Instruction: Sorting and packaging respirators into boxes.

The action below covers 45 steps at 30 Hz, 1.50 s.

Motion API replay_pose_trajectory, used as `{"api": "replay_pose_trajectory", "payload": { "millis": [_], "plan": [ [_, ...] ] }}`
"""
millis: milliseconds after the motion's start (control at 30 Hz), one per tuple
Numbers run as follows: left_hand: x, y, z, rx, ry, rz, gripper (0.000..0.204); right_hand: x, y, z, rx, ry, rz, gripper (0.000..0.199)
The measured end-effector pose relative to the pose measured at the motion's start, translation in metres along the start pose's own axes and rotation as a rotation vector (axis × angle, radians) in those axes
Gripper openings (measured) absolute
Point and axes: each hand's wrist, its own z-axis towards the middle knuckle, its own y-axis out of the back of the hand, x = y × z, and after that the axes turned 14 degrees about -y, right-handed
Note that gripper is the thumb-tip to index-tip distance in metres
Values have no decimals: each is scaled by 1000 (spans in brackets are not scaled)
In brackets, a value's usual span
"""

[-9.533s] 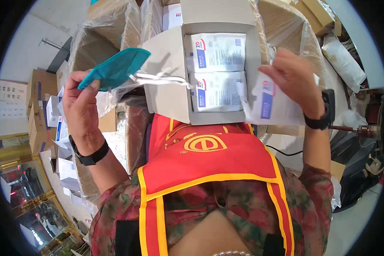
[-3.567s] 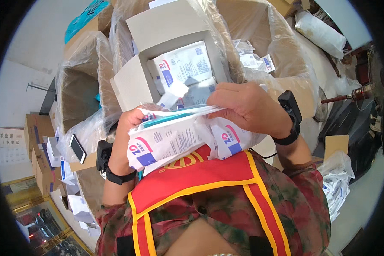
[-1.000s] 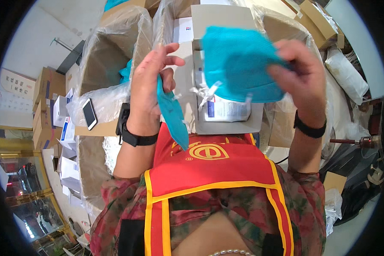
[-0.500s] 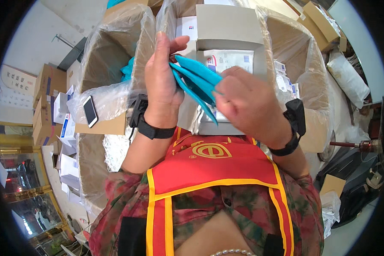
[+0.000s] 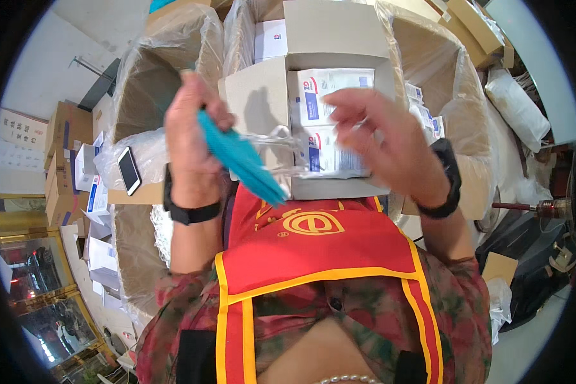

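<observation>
My left hand (image 5: 193, 131) is closed around a flat teal bundle (image 5: 240, 157) of folded layers, which slants down towards my apron. Blurred clear, shiny strands (image 5: 275, 136) lie between the bundle and the open grey box (image 5: 387, 83); what they are I cannot make out. My right hand (image 5: 387, 137) hovers over the right side of that box, fingers half bent and apart, blurred by motion. Nothing clear shows in its grasp. Inside the box lie white packets (image 5: 333, 150) with blue and red print, partly covered by my right hand.
Plastic-lined cartons stand left (image 5: 144, 77) and right (image 5: 432, 54) of the box. A phone (image 5: 129, 171) rests on plastic at the left carton's edge. White boxes (image 5: 101, 253) and brown cartons (image 5: 67, 137) are piled further left. Small white packs (image 5: 422, 112) sit in the right carton.
My left hand has moved left and slightly down with the teal bundle, whose fanned layers now lie together. My right hand has left the bundle and opened. More of the box and its packets shows.
</observation>
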Motion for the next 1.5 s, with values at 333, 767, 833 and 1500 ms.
{"api": "replay_pose_trajectory", "payload": {
  "millis": [333,767,833,1500],
  "plan": [
    [-50,17,-6,14,-207,220,36,-148,-11,84,114,-161,-858,51],
    [-6,-3,-19,78,19,301,27,-137,-21,58,-99,29,-717,28],
    [-1,-4,-18,158,5,516,21,-125,-14,52,-44,18,-627,17],
    [24,-62,-45,623,-256,736,17,-22,7,2,-21,96,-482,16]
  ]
}}
